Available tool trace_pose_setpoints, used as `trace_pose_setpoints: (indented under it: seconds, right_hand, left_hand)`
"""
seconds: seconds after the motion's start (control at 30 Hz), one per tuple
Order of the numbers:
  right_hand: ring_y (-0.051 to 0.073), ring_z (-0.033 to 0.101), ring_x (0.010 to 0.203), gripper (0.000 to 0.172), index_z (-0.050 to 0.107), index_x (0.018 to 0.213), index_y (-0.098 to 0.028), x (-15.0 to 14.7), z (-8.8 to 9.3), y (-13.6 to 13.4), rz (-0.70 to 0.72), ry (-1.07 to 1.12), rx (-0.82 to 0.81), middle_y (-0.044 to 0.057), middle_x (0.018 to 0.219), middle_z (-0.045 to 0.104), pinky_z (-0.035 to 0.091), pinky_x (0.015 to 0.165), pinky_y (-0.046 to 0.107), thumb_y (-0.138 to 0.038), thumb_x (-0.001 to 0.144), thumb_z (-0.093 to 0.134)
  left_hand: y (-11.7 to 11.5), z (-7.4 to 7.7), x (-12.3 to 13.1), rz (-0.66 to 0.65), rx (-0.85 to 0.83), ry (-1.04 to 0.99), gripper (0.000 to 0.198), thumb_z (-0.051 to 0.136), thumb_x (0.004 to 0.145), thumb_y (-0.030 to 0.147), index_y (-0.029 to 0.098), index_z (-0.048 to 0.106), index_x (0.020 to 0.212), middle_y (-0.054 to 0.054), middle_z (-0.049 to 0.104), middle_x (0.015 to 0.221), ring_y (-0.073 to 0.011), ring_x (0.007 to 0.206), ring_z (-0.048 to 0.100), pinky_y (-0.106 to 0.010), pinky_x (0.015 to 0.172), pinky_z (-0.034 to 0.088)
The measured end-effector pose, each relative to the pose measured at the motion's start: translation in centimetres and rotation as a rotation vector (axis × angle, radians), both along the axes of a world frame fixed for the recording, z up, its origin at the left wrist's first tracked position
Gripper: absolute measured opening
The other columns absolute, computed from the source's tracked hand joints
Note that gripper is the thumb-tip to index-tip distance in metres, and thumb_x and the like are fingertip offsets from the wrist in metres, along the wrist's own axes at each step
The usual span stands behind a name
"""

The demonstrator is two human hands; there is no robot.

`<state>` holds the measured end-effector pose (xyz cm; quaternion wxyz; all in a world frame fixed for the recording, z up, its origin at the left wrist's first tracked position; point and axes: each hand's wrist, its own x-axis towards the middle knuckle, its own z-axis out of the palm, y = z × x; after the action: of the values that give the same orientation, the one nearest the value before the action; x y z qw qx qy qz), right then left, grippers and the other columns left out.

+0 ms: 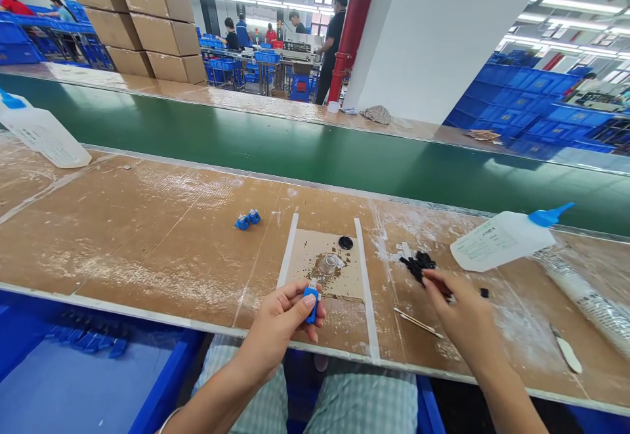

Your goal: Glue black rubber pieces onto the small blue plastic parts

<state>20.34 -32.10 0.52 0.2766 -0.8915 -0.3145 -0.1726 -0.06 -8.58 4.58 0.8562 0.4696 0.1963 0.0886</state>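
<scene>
Pinching a small blue plastic part (311, 304) with a pale tip between thumb and fingers, the left hand (280, 321) is closed around it just over the near edge of the worktop (147, 250). The right hand (467, 319) curls beside a heap of matte black pieces (418, 264), though its fingertips hide whether it holds anything. Two more blue parts (247, 218) sit together, well left of the hands. Between the hands, a tan card patch (319, 266) framed by two white strips (367, 289) carries a clear little cup (329, 264) and a black ring (345, 242). A translucent squeeze bottle (502, 238) with a blue nozzle lies to the right, near a foil-wrapped roll (585, 296), a white spatula (567, 352) and two thin wooden sticks (418, 322). The worktop's brown cardboard is streaked with white residue. Beyond it run a green conveyor belt (295, 138) and a factory floor of blue crates (531, 86), stacked cartons (138, 27) and a red pillar (352, 33), with co-workers (332, 43) at distant benches.
</scene>
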Motion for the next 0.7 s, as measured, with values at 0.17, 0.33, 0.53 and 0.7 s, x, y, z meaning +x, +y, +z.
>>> trace_pose_setpoints:
  seconds: [0.17,0.33,0.53,0.7]
  right_hand:
    - [0.034,0.054,0.095,0.031,0.063,0.094,-0.012,4.3,-0.8,3.1,0.142,0.052,-0.194,0.017,0.096,0.064,0.042,0.084,0.049,-0.027,0.082,0.038]
    - [0.039,0.05,0.086,0.027,0.062,0.08,-0.011,4.7,-1.4,4.4,0.163,0.183,-0.2,0.02,0.082,0.058,0.037,0.079,0.059,-0.019,0.078,0.035]
    - [0.031,0.048,0.088,0.01,0.058,0.077,-0.018,3.4,-0.6,5.3,0.158,0.474,0.17,0.01,0.081,0.056,0.029,0.092,0.057,-0.024,0.071,0.052]
    - [0.013,0.053,0.071,0.031,0.052,0.093,-0.027,-2.4,2.4,5.7,0.257,0.876,0.712,0.0,0.088,0.054,0.05,0.061,0.025,-0.052,0.076,0.06]
  left_hand:
    - [-0.2,0.4,-1.0,-0.021,-0.167,-0.128,0.021,0.065,0.077,0.024,0.012,0.06,0.093,-0.004,0.061,0.067,-0.011,0.058,0.055,-0.013,0.036,0.046]
    - [-0.1,0.5,-1.7,-0.085,-0.31,-0.216,0.018,0.063,0.078,0.022,0.011,0.062,0.092,-0.005,0.059,0.065,-0.0105,0.055,0.054,-0.011,0.031,0.045]
    - [0.8,0.9,-3.7,-0.057,-0.325,-0.218,0.026,0.069,0.073,0.03,0.014,0.065,0.093,-0.004,0.057,0.065,-0.0118,0.059,0.053,-0.009,0.029,0.04]
    - [5.9,-0.5,-10.5,0.547,0.028,0.176,0.041,0.082,0.049,0.043,0.025,0.07,0.084,0.001,0.063,0.061,-0.0155,0.055,0.053,-0.019,0.032,0.042]
